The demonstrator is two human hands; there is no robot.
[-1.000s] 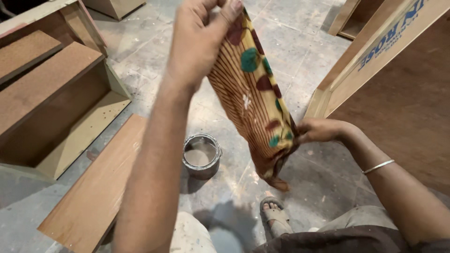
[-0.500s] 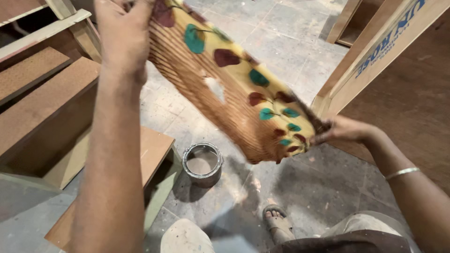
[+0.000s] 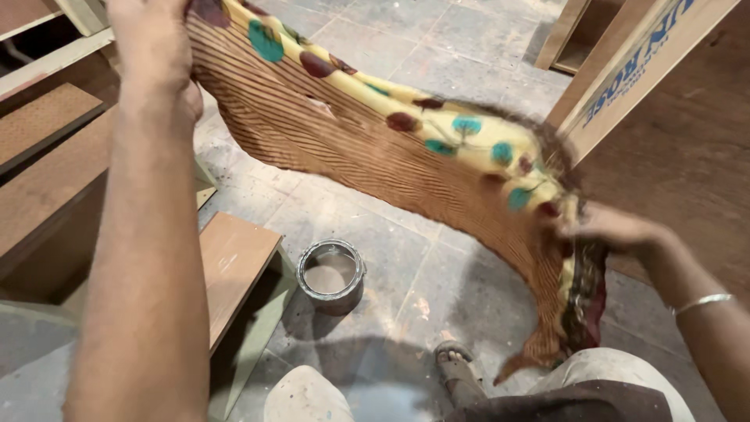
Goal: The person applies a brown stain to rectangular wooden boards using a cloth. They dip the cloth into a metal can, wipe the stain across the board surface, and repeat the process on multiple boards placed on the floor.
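A patterned cloth (image 3: 391, 156), brown-striped with a yellow band and teal and maroon spots, is stretched across the view between both hands. My left hand (image 3: 152, 55) grips its upper left end, raised high near the top edge. My right hand (image 3: 613, 230) grips the lower right end, where the cloth bunches and hangs down. A thin bracelet (image 3: 703, 302) sits on my right wrist. Below the cloth an open metal tin (image 3: 332, 273) with pale brownish contents stands on the floor.
Wooden cabinet parts and panels (image 3: 47, 172) lie at the left, with a plank (image 3: 234, 266) next to the tin. A large brown board (image 3: 680, 141) with a pale frame leans at the right. My knees and a sandalled foot (image 3: 457, 367) show at the bottom on the stained concrete floor.
The cloth has gone from hanging nearly upright to being pulled out wide. My left hand moved to the left and my right hand moved outward to the right.
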